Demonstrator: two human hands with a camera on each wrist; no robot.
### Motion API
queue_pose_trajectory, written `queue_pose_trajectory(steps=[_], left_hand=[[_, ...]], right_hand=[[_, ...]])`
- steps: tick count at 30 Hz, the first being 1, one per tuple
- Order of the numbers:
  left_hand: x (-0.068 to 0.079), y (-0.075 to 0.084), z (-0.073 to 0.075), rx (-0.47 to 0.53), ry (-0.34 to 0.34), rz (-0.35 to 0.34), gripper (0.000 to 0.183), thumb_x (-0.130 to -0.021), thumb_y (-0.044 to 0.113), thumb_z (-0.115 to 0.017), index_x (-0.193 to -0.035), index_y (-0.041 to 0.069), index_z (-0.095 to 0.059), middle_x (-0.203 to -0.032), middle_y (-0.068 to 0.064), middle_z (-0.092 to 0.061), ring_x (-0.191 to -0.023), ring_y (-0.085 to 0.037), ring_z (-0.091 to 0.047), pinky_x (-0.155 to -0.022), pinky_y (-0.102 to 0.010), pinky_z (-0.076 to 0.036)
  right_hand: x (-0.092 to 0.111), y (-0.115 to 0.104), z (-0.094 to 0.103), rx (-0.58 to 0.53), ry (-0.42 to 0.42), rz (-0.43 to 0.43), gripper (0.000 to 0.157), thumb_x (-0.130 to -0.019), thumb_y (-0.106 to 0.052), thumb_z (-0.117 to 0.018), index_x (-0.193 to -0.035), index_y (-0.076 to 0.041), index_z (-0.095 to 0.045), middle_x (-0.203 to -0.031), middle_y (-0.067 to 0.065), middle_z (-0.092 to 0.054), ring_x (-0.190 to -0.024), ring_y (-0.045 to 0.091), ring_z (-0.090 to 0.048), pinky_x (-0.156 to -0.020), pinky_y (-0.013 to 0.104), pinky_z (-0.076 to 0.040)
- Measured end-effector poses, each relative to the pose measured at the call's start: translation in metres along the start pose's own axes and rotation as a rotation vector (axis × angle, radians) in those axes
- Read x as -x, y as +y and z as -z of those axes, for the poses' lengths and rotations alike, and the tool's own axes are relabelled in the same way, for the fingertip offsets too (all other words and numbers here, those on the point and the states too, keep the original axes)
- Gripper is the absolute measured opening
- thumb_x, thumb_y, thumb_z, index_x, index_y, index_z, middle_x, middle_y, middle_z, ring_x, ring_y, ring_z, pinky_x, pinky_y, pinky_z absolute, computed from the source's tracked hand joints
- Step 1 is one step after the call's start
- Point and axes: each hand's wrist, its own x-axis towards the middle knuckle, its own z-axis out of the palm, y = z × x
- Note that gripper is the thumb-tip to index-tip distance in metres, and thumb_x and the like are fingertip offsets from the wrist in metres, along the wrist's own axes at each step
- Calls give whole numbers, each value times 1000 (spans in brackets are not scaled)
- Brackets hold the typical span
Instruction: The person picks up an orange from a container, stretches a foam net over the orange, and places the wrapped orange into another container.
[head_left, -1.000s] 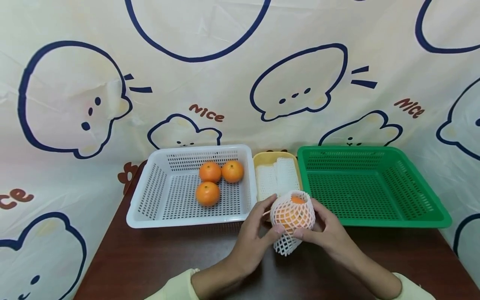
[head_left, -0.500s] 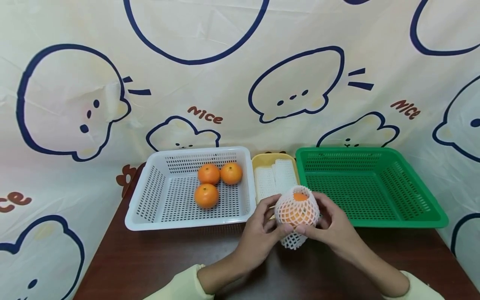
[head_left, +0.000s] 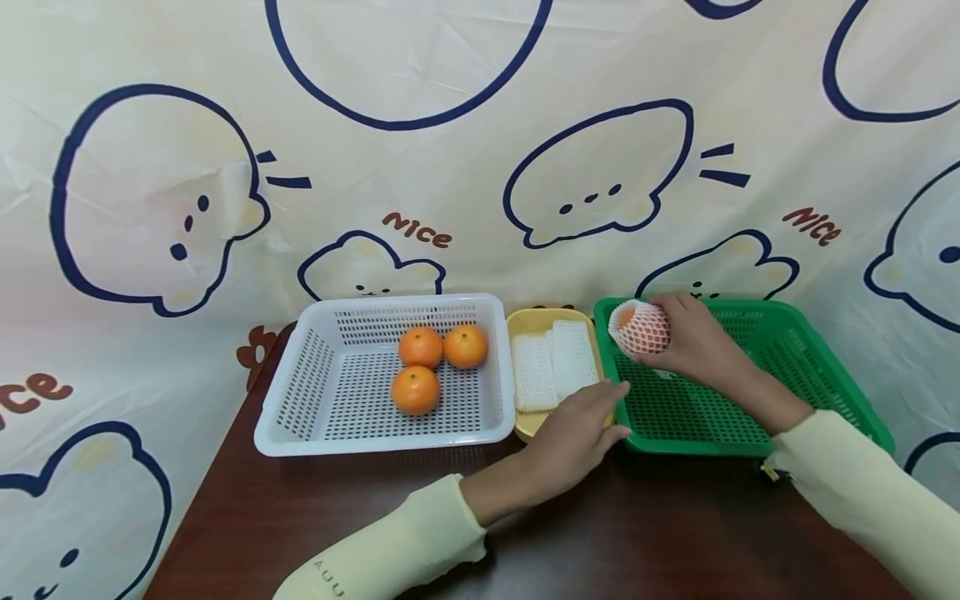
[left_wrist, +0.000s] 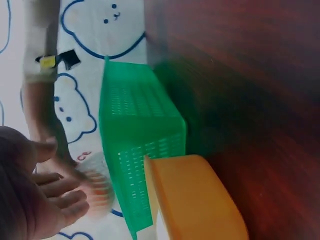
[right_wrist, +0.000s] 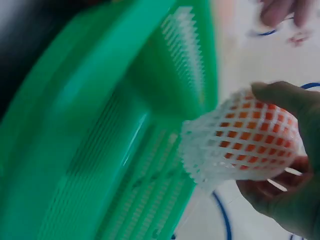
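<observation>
My right hand [head_left: 693, 342] grips an orange [right_wrist: 255, 135] wrapped in a white foam net [right_wrist: 200, 145]. It is over the left part of the green basket [head_left: 697, 442], and in the right wrist view the net's loose end points at the basket. My left hand [head_left: 573, 433] holds nothing; its fingers are extended near the front of the yellow tray [head_left: 528, 423] and the green basket's left front corner. Seen from the left wrist, the left fingers [left_wrist: 62, 192] are spread and apart from the wrapped orange.
A white basket [head_left: 300, 446] with three bare oranges [head_left: 416, 390] stands at the left. Flat white foam nets [head_left: 573, 354] lie in the yellow tray between the two baskets. A patterned cloth [head_left: 450, 167] hangs behind the dark wooden table [head_left: 570, 550].
Both hands held the netted orange in front of the yellow tray. Now the left hand has let go, and the right hand has carried it right and back over the green basket.
</observation>
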Motion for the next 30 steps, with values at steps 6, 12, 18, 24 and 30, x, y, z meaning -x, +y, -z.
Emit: queue_pose_trajectory(steps=[6, 12, 18, 24, 30], left_hand=[[-15, -1, -17, -234, -93, -240, 50, -104, 35, -59, -147, 8, -55, -149, -7, -59, -143, -20, -50, -120, -26, -38], [-12, 2, -27, -477, -176, -370, 37, -108, 30, -52, -141, 16, -63, -140, 4, -66, -138, -13, -55, -120, -27, -38], [-15, 9, -30, -642, -254, -386, 38, -111, 24, -47, -148, 17, -55, -146, 4, -60, -145, -17, -48, -123, -34, -36], [-20, 10, -29, -685, -303, -406, 42, -111, 17, -45, -152, 18, -49, -149, 4, -58, -147, -17, -46, -123, -32, -36], [-20, 5, -33, -665, -278, -410, 40, -110, 16, -47, -150, 18, -53, -145, 4, -62, -144, -17, -49, -122, -32, -38]], right_hand=[[-23, 31, -18, 142, -143, 49, 73, -78, -20, -88, -131, 11, -49, -126, 35, -50, -110, 47, -55, -88, 62, -52], [-36, 47, -35, 163, -286, 21, 70, -79, -21, -88, -131, 7, -50, -123, 33, -50, -105, 44, -57, -83, 59, -54], [-47, 52, -42, 189, -328, 19, 75, -76, -19, -91, -135, 6, -51, -129, 32, -53, -108, 43, -59, -85, 59, -54], [-57, 49, -47, 213, -408, 22, 79, -74, -18, -92, -139, 3, -51, -135, 28, -52, -113, 40, -57, -91, 59, -54], [-59, 43, -47, 188, -438, 28, 81, -74, -15, -93, -142, -1, -53, -141, 28, -48, -120, 43, -54, -93, 61, -53]])
